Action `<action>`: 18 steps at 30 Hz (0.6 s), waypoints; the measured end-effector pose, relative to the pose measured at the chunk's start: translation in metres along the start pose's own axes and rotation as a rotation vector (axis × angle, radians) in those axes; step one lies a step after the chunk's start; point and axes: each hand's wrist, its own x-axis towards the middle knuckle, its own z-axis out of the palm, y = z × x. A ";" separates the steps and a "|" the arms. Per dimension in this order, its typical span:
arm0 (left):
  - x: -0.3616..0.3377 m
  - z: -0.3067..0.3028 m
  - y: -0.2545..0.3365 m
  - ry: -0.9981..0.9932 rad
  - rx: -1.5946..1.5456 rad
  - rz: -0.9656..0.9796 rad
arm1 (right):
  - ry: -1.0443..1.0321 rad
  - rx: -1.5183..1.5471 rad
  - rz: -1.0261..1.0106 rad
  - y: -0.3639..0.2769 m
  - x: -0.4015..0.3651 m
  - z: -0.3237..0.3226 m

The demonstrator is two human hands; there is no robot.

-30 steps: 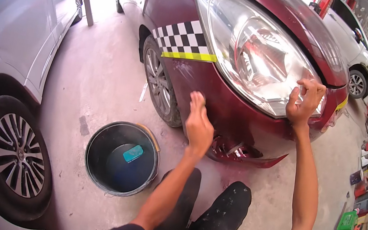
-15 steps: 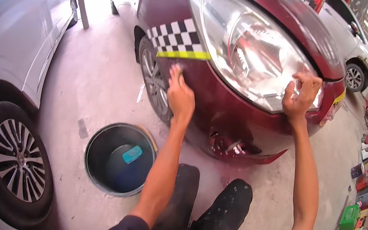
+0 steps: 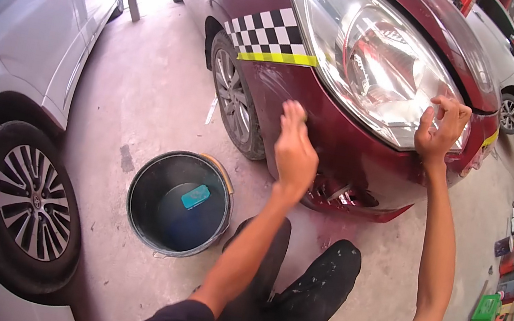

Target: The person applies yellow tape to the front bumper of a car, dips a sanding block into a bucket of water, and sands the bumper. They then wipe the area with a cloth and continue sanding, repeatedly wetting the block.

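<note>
Left hand (image 3: 296, 160) has slid away from the wheel (image 3: 233, 99), fingers together, maybe pinching something small, red car (image 3: 353, 153) under them, best kept flat and soft; right hand (image 3: 437, 142), fingers bent, thumb apart, is by the light (image 3: 382, 62).

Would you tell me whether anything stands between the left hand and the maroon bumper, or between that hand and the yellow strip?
Nothing visible blocks the left hand from the maroon bumper, though the hand hides what lies beneath it. The way up to the yellow strip also looks unobstructed; the bucket stands on the floor.
</note>
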 end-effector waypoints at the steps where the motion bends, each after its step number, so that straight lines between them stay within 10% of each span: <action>1: -0.019 0.002 0.006 -0.028 0.003 0.040 | 0.008 -0.001 -0.006 0.001 0.000 0.001; 8: 0.064 -0.006 -0.028 -0.021 0.100 -0.242 | 0.000 0.016 0.012 -0.002 -0.001 -0.001; 13: 0.010 -0.001 -0.008 0.037 0.028 0.174 | 0.021 0.013 -0.017 0.001 0.002 0.002; 18: 0.073 -0.002 -0.036 0.035 0.051 -0.101 | -0.008 0.016 0.026 0.000 -0.001 0.000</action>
